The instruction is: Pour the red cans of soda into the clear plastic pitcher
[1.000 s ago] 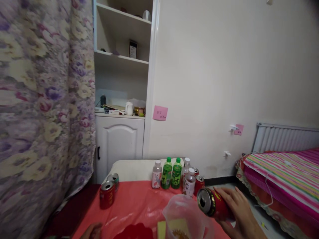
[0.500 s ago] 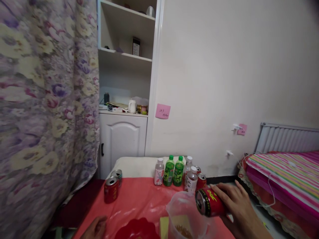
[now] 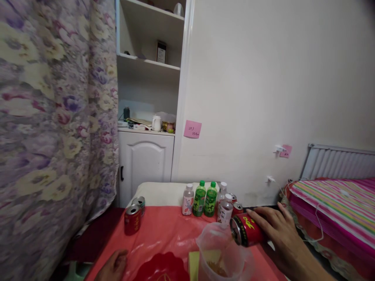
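My right hand (image 3: 274,228) is wrapped round a red drink can (image 3: 249,230) with yellow lettering. The can lies tilted, its open top pointing left over the rim of a clear plastic pitcher (image 3: 218,238). Amber liquid (image 3: 216,268) shows at the pitcher's bottom; whether a stream is falling I cannot tell for sure. Under and beside the pitcher is a yellow cloth or pad (image 3: 193,265). At the table's left edge rests my left hand (image 3: 113,266), fingers curled in, with nothing visible in them. Between this hand and the pitcher sits a red scalloped bowl (image 3: 162,265), cut off below.
Behind the pitcher stand green-capped bottles (image 3: 199,199), white-capped bottles (image 3: 188,200) and more red cans (image 3: 237,208). Another red can (image 3: 132,220) and a greenish can (image 3: 140,203) are at the left. A red cloth (image 3: 164,226) covers the table. A striped bed (image 3: 336,199) is at right.
The view has shifted slightly. My right hand keeps the can tilted over the pitcher, at nearly the same angle. My left hand stays at the table's edge.
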